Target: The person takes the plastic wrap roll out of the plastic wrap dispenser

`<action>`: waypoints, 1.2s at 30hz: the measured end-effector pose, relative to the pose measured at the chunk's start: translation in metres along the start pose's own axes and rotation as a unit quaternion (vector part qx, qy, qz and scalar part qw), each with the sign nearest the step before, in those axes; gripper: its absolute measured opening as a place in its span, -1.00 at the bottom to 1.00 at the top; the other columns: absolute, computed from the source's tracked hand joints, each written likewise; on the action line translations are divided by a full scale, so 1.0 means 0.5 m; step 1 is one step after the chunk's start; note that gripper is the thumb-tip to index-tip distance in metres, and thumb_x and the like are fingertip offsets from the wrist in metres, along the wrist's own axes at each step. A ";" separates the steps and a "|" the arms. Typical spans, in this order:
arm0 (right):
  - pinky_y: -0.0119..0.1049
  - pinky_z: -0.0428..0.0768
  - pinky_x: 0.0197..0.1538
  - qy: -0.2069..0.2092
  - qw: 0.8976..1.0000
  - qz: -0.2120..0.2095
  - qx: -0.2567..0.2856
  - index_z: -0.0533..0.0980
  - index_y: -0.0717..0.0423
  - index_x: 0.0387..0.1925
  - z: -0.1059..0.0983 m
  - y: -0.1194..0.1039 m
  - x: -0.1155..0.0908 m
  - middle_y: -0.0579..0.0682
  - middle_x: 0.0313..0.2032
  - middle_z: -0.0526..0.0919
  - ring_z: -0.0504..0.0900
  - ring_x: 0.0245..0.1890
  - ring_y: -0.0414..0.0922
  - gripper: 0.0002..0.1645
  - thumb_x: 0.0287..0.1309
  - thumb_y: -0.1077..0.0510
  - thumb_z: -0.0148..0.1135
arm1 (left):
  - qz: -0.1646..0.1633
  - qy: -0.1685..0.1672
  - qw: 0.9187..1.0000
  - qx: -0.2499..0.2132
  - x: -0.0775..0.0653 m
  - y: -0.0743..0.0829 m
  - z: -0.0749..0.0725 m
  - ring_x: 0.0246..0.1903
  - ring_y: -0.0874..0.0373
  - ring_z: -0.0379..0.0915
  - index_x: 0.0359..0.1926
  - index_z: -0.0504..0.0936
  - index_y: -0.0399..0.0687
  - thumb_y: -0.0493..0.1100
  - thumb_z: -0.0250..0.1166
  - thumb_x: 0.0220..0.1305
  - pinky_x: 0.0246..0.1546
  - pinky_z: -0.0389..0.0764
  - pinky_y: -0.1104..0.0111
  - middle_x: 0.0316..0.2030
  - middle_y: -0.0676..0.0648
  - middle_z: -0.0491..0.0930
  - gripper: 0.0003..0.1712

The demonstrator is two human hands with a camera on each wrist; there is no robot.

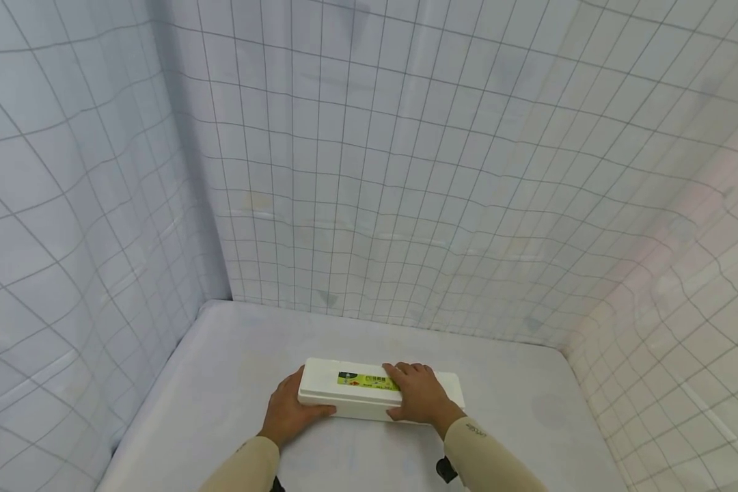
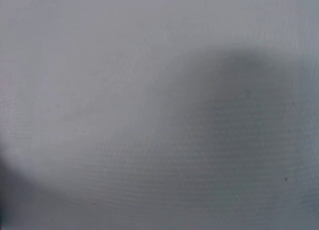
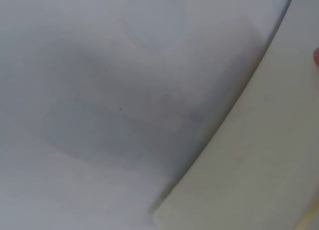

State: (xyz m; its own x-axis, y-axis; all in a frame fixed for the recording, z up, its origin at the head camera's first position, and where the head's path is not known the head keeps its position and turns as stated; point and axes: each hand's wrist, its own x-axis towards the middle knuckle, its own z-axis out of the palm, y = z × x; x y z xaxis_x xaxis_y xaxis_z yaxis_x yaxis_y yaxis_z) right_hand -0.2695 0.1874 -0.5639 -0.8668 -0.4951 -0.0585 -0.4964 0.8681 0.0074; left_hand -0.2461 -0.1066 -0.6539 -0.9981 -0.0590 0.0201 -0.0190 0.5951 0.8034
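A long white lidded box (image 1: 359, 398) lies on the white surface, its lid bearing a yellow-green and black label (image 1: 359, 380). Around its left end my left hand (image 1: 290, 411) grips, thumb along the front side and fingers at the end. My right hand (image 1: 423, 396) holds the box right of the middle, fingers spread over the lid and thumb down on the front side, partly covering the label. In the right wrist view the box's pale side (image 3: 239, 150) fills the right, with a fingertip at the edge. The left wrist view shows only blurred pale surface and shadow.
White cloth (image 1: 234, 383) covers the surface under the box. White sheets with a dark grid pattern (image 1: 369, 171) rise behind and on both sides. A small black object (image 1: 446, 470) sits beside my right sleeve (image 1: 486, 454).
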 end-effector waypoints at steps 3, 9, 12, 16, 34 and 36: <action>0.10 0.52 0.35 -0.002 1.000 -0.001 0.000 0.29 -0.21 0.49 0.000 0.000 0.001 -0.03 0.27 0.59 0.57 0.26 0.07 0.10 -0.03 -0.40 0.49 | 0.001 0.000 1.000 0.000 -0.001 0.000 -0.002 0.37 -0.18 0.38 0.48 0.35 0.06 0.45 0.66 -0.39 0.42 0.31 -0.20 0.31 -0.03 0.58 0.38; 0.10 0.52 0.35 -0.007 1.000 -0.002 0.008 0.29 -0.19 0.50 -0.002 0.001 0.002 -0.04 0.27 0.59 0.57 0.27 0.07 0.10 -0.03 -0.38 0.49 | 0.009 0.001 1.000 0.009 -0.003 -0.001 -0.003 0.37 -0.18 0.38 0.49 0.34 0.03 0.46 0.65 -0.37 0.41 0.32 -0.20 0.31 -0.05 0.58 0.38; 0.10 0.51 0.35 -0.011 1.000 -0.002 0.017 0.30 -0.19 0.50 -0.003 0.001 0.003 -0.04 0.27 0.59 0.57 0.26 0.07 0.08 -0.02 -0.37 0.49 | 0.009 0.001 1.000 0.010 -0.004 -0.001 -0.002 0.38 -0.19 0.37 0.50 0.33 0.02 0.46 0.64 -0.35 0.42 0.31 -0.20 0.32 -0.06 0.56 0.38; 0.10 0.50 0.35 -0.021 0.999 -0.001 0.028 0.29 -0.19 0.50 -0.003 0.003 0.005 -0.05 0.28 0.58 0.56 0.27 0.06 0.07 0.00 -0.35 0.48 | 0.007 -0.002 1.000 0.008 -0.008 -0.002 -0.002 0.41 -0.21 0.33 0.52 0.30 -0.01 0.47 0.62 -0.31 0.44 0.28 -0.21 0.37 -0.09 0.52 0.39; 0.09 0.52 0.34 -0.028 0.999 -0.006 0.034 0.31 -0.16 0.49 -0.005 0.005 0.009 -0.04 0.26 0.60 0.59 0.24 0.05 0.06 -0.01 -0.32 0.48 | 0.012 0.007 1.000 -0.002 -0.009 -0.001 -0.005 0.38 -0.18 0.37 0.50 0.33 0.03 0.46 0.64 -0.34 0.42 0.32 -0.19 0.33 -0.06 0.55 0.37; 0.08 0.52 0.34 -0.028 0.999 -0.009 0.038 0.32 -0.15 0.49 -0.005 0.006 0.011 -0.04 0.26 0.61 0.59 0.23 0.05 0.05 -0.01 -0.31 0.48 | 0.014 0.008 1.000 -0.001 -0.009 -0.002 -0.006 0.37 -0.18 0.38 0.50 0.33 0.03 0.45 0.64 -0.35 0.42 0.33 -0.18 0.33 -0.06 0.55 0.37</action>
State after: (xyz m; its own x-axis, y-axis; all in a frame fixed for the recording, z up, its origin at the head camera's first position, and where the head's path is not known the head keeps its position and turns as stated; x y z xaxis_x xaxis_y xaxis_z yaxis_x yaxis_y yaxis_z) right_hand -0.2758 0.1873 -0.5618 -0.8530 -0.5093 -0.1145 -0.5046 0.8606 -0.0690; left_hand -0.2414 -0.1091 -0.6530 -0.9971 -0.0546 0.0527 0.0099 0.5954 0.8034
